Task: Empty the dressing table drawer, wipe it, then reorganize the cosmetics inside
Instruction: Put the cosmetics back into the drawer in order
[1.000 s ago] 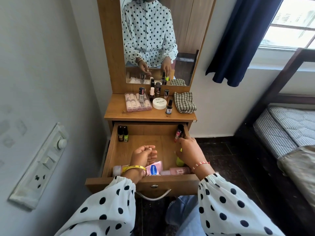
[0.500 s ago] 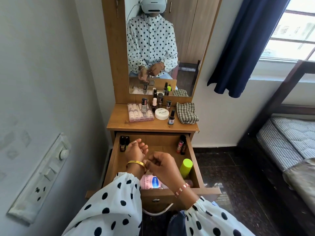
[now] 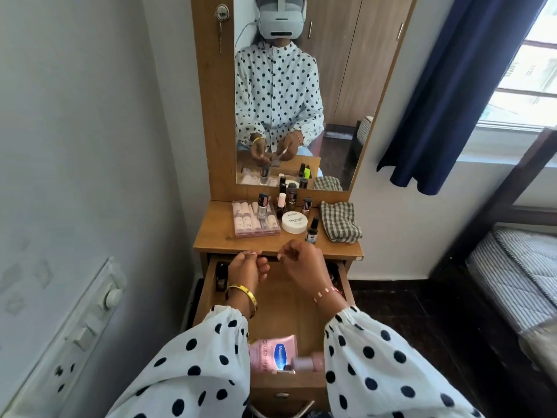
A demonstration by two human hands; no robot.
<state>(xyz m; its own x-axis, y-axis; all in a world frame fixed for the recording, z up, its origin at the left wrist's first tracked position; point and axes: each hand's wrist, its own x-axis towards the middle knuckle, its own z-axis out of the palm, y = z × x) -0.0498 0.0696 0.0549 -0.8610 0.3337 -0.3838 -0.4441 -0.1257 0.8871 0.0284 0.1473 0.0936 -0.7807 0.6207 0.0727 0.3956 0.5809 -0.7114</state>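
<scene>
Above the far end of the open wooden drawer (image 3: 280, 300), both my hands work something tiny between them.

My left hand (image 3: 248, 268) has its fingers curled with thumb and forefinger pinched; my right hand (image 3: 301, 260) is curled likewise, and the mirror (image 3: 328, 86) hints at a thin stick in it (from my own view I cannot tell what either hand holds). Just beyond the drawer, on the table top (image 3: 217, 239), stand the small nail polish bottles (image 3: 262, 205), the round white tub (image 3: 294, 221) and the checked green cloth (image 3: 339, 221). At the drawer's near end lies the pink lotion bottle (image 3: 271, 352). I judge reorganizing is underway, so I'd finish this piece low over the drawer, then set it against a drawer wall, leaving the middle free for the table-top items.
</scene>
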